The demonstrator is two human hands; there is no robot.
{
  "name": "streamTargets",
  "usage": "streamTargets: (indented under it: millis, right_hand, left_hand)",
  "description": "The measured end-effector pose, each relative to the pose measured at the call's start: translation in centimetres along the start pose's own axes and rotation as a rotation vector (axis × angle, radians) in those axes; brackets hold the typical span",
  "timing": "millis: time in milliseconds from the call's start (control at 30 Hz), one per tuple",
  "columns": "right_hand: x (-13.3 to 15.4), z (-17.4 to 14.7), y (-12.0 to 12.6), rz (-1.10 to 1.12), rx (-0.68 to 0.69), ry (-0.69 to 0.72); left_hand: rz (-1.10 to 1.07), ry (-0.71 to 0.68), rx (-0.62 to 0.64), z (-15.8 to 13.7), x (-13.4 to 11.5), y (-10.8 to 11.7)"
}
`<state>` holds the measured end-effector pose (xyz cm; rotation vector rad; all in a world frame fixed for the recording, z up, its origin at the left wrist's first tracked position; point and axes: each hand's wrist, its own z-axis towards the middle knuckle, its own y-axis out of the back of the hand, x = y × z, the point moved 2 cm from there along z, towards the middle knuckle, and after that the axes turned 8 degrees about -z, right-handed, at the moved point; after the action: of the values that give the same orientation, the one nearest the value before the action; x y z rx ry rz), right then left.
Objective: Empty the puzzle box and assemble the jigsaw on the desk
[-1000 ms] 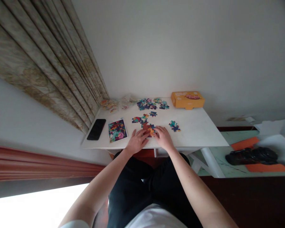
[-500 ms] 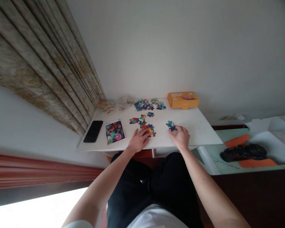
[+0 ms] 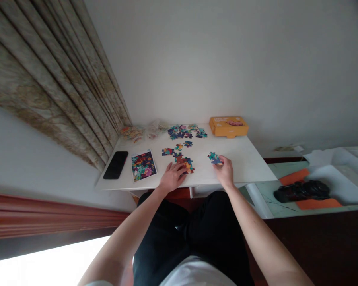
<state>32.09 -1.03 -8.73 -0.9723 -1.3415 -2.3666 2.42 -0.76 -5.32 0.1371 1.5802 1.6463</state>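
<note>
With our left hand (image 3: 170, 177) we touch the joined puzzle pieces (image 3: 190, 163), which lie on the white table (image 3: 247, 163) near its front edge. The fingers of this hand are a little apart and rest on the brown and orange part; they are not clamped on anything. With our right hand (image 3: 224, 171) we hold a small puzzle cluster (image 3: 212, 155), teal and dark blue, between thumb and fingers at its near right side. This cluster is to the right of the joined pieces, well apart from them; whether it is lifted from the table, we cannot tell.

Just beyond the joined pieces we see a single piece (image 3: 188, 144), and farther back a pile of loose pieces (image 3: 179, 132). To the left of our left hand lies a picture card (image 3: 143, 166), and beside it a black phone (image 3: 115, 165). At the back there are clear bags (image 3: 155, 129) on the left and a yellow box (image 3: 229, 127) on the right.
</note>
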Motion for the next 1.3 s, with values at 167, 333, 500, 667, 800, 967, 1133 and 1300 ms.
streamTargets:
  millis: [167, 333, 500, 667, 800, 967, 1133, 1300]
  right_hand:
    - [-0.1, 0.2, -0.8, 0.366, -0.036, -0.154]
    - [2.0, 0.3, -1.6, 0.644, 0.176, -0.238]
    - [5.0, 1.1, -2.8, 0.674, 0.36, -0.203]
    - [7.3, 3.1, -5.1, 0.653, 0.542, -0.061]
    - [7.8, 4.9, -7.2, 0.607, 0.613, 0.021]
    - [8.0, 6.9, -9.7, 0.554, 0.737, 0.055]
    - [8.1, 6.9, -10.8, 0.426, 0.791, 0.155]
    - [7.8, 6.1, -10.7, 0.294, 0.666, 0.225]
  left_hand:
    - [-0.01, 0.001, -0.028, 0.0, -0.3, 0.2]
    - [0.01, -0.001, -0.045, 0.0, -0.4, 0.2]
    - [0.033, 0.1, -0.091, 0.4, -0.2, 0.1]
    - [0.017, 0.09, -0.051, 0.6, 0.0, -0.3]
    - [0.019, 0.077, -0.057, 0.7, 0.1, -0.3]
    - [0.058, 0.042, -0.053, 1.7, 0.4, 0.0]
    - [0.09, 0.032, -0.06, 2.6, 0.9, 0.0]
    - [0.093, 0.054, -0.045, 2.6, 0.9, -0.1]
